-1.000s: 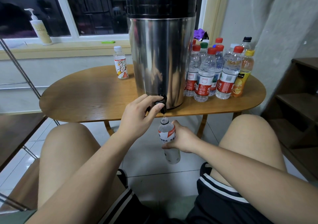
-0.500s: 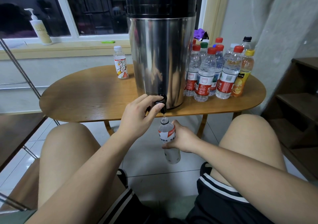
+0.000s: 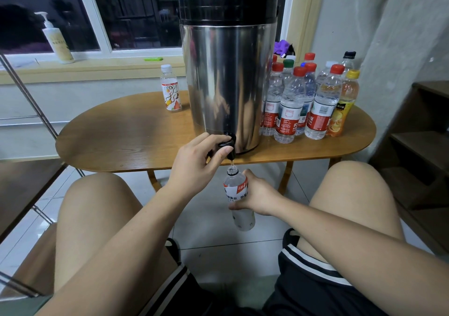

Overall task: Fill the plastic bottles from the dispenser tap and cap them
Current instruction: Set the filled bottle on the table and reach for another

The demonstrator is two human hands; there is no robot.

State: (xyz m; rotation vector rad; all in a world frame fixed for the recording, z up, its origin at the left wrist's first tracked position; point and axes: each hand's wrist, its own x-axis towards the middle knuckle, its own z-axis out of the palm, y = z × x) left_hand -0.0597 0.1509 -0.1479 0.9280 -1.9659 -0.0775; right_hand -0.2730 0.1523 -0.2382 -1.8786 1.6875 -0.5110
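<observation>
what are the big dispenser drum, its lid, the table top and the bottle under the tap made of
Tall silver dispenser drum: looks like polished stainless steel, with mirror-like streaked reflections. Its black lid: probably moulded plastic, dull sheen. Oval brown table top: wood or wood veneer, grain lines visible, satin finish. Clear labelled bottle under the black tap: thin transparent plastic.

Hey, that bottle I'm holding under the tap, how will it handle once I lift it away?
The bottle is thin clear plastic, so it probably dents if squeezed. It has no cap yet, so tilting would likely spill. Water from the tap should make it heavier.
</observation>
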